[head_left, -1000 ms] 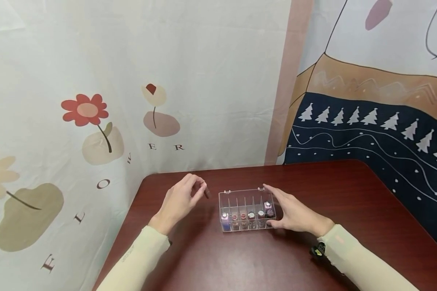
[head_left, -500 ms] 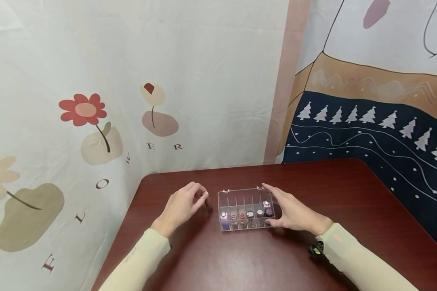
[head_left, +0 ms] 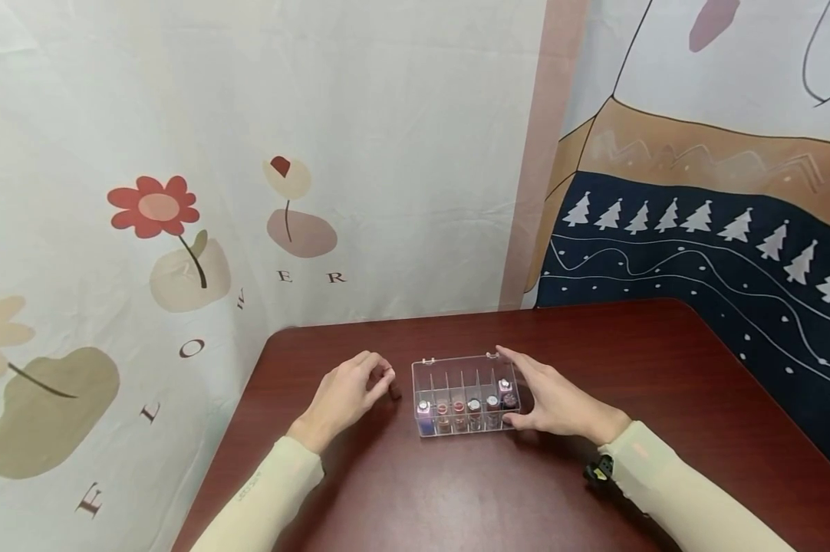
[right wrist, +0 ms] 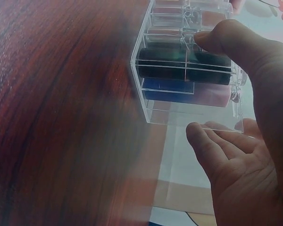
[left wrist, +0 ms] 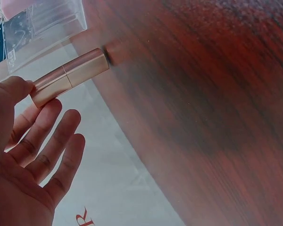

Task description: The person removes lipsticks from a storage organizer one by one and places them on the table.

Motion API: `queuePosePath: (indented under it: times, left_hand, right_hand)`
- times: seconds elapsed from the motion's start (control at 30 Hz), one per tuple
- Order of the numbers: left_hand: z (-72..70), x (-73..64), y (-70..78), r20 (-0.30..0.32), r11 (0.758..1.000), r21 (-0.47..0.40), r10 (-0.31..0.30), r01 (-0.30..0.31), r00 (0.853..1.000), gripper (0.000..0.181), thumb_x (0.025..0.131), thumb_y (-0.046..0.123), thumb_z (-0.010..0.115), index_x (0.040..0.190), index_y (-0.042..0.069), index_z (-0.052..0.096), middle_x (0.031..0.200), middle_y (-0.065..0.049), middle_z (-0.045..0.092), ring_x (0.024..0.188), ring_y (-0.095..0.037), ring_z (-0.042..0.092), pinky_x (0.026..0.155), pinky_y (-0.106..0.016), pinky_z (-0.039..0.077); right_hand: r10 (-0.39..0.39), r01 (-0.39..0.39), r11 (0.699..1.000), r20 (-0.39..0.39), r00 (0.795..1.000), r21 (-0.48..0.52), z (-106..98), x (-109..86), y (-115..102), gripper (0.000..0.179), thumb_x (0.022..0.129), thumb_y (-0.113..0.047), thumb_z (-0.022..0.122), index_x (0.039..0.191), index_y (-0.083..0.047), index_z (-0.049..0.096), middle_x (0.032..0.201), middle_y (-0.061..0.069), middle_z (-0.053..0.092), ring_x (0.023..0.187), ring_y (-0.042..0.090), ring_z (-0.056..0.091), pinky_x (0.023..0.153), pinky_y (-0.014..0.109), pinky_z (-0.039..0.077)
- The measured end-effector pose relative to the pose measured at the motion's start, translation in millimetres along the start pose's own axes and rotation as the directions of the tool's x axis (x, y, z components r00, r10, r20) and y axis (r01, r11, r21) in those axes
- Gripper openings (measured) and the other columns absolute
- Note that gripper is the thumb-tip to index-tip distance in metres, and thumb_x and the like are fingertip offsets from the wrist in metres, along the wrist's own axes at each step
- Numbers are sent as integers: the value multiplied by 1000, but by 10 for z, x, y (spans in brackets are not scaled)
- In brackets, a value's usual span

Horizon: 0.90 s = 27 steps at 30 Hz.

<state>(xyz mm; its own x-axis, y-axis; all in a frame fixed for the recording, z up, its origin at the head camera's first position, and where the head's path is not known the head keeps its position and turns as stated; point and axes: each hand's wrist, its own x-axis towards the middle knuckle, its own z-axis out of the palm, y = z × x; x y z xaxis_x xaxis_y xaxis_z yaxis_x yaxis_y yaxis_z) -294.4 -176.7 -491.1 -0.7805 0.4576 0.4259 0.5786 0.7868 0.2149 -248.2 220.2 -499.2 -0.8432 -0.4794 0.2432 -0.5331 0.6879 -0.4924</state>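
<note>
My left hand [head_left: 349, 395] pinches a rose-gold lipstick tube [left wrist: 70, 76] between thumb and fingertips, to the left of the clear box. The tube's far end is right at the tabletop in the left wrist view. A clear plastic divided box [head_left: 429, 376] stands on the table, with several lipsticks in its front row and a purple-topped one [head_left: 505, 389] at the back right. My right hand [head_left: 567, 402] holds the box's right end, thumb at the front and fingers behind. Through the wall in the right wrist view show a dark tube [right wrist: 162, 66] and a blue-and-pink one [right wrist: 170, 90].
The dark red wooden table [head_left: 449, 491] has its back edge against a pale curtain [head_left: 401, 169] printed with flowers. On the right hangs a navy cloth [head_left: 705, 261] with white trees. A black strap device [head_left: 600, 469] sits at my right wrist.
My left hand has sunk slightly, and the lipstick tube has come down to the tabletop. The right hand keeps its hold on the box. The head view has shifted a little.
</note>
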Motion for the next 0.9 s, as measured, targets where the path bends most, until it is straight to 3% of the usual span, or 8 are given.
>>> queuePosePath:
  times: [0.2, 0.63, 0.9]
  left_hand:
    - [17, -2, 10, -10, 1000, 0, 3, -3, 1000, 5, 102, 30, 74, 99, 28, 71, 93, 13, 67, 78, -1, 65, 67, -28, 56]
    - [15, -11, -14, 35, 999, -23, -34, 35, 999, 4, 103, 35, 71, 103, 31, 70, 96, 7, 70, 79, -12, 69, 66, -28, 53]
    - [-11, -12, -3, 3, 999, -12, -33, 33, 999, 10, 101, 35, 72, 108, 28, 73, 101, 9, 69, 76, -12, 65, 64, -31, 53]
  right_hand:
    - [-6, 6, 1000, -1, 1000, 2, -6, 8, 0, 120, 76, -34, 97, 170, -18, 24, 164, 9, 48, 139, 24, 61, 114, 48, 52]
    - [-18, 18, 1000, -3, 1000, 12, 1, 8, 9, 119, 77, -34, 97, 170, -16, 24, 163, 11, 49, 139, 30, 62, 114, 49, 52]
    - [-7, 7, 1000, -1, 1000, 2, -4, 5, 8, 121, 76, -34, 97, 170, -18, 23, 164, 9, 48, 139, 26, 61, 115, 49, 51]
